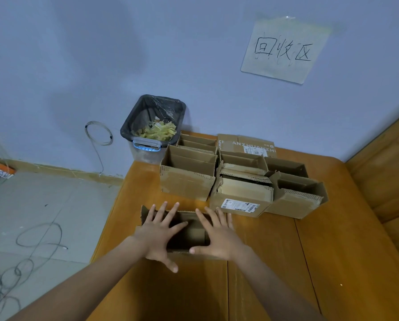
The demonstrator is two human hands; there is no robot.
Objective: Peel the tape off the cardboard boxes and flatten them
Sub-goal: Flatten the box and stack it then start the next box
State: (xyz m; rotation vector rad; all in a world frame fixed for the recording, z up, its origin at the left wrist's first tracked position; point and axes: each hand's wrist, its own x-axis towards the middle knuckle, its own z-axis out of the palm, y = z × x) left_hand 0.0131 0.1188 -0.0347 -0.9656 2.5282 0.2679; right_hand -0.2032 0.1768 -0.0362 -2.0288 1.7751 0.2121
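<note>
Orange-brown wood counter (275, 262) fills the lower right of the frame, plank seams running toward the camera. Pale blue wall (101, 54) behind, grey floor (43, 205) lower left with loose cables (31, 246) strewn on it. Paper sign (284, 49) with handwritten characters taped to the wall, upper right.

Bin (153, 126) with black liner at center, on the floor just beside the counter's far edge; yellowish tape scraps (158, 132) inside.

One open box (189, 232) at lower center on the counter, plain brown corrugated, dark interior, flaps splayed. Left hand (158, 235) and right hand (217, 237) both over it, fingers straight and spread wide, palms down, gripping nothing. Whether they press the box or sit just above it: cannot tell.

Box cluster (240, 174) behind it, center-right, packed touching each other: about seven, exact count unclear since they overlap. All open-topped with torn, ragged edges. Two carry white shipping labels: label (240, 205) on the near middle one, and another on the far printed one.

Counts: two hands, one bin, one sign.
</note>
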